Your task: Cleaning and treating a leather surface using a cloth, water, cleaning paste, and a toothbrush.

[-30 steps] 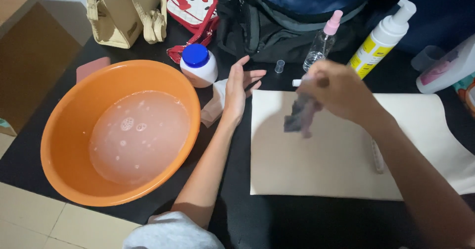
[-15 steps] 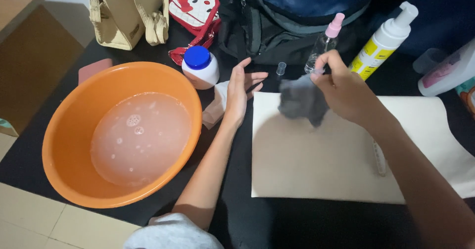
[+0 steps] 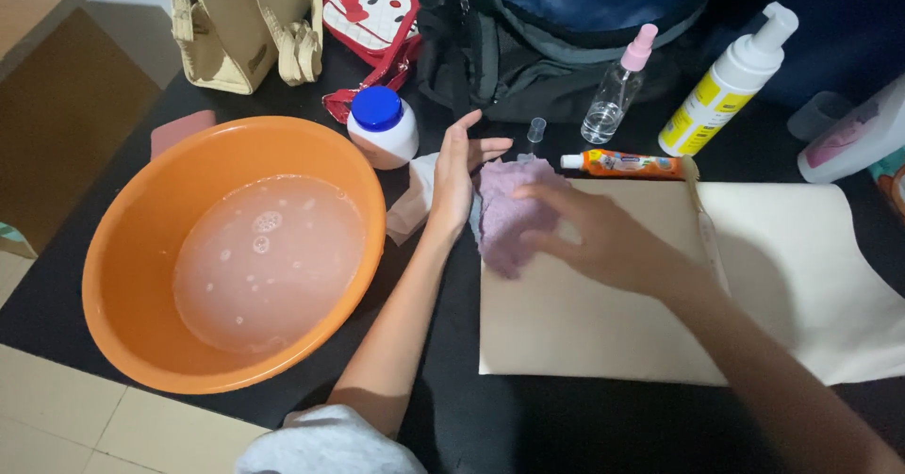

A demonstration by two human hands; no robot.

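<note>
So the right hand (image 3: 603,238) is lying flat with fingers spread wide, pressing down on a crumpled purple cloth (image 3: 509,215), not pinching it. The cloth is sitting on the top-left corner of a beige sheet (image 3: 584,323), spilling a little over the sheet's left edge onto the black table (image 3: 443,408).

The left hand (image 3: 457,177) is standing open on its edge just at 9 o'clock of the cloth, fingers straight and pointing toward 12, gripping nothing. Its palm side is right against the cloth's left edge, though I can't tell if it's really touching. A pale rag (image 3: 410,201) is lying under it on the 9 o'clock side.

Room-wise it's getting tight on that side: an orange basin (image 3: 123,248) with soapy water is filling everything at 9 o'clock, its rim sitting just beside the left forearm. At 11 o'clock a white jar with a blue lid (image 3: 382,125) is standing near the basin rim. At 12 o'clock a small clear vial (image 3: 535,135) and an orange tube (image 3: 622,163) are lying along the sheet's top edge, with a clear spray bottle (image 3: 617,88) and a white pump bottle (image 3: 726,88) behind them. The open space is toward 4 and 5 o'clock, where the sheet is lying bare.
</note>
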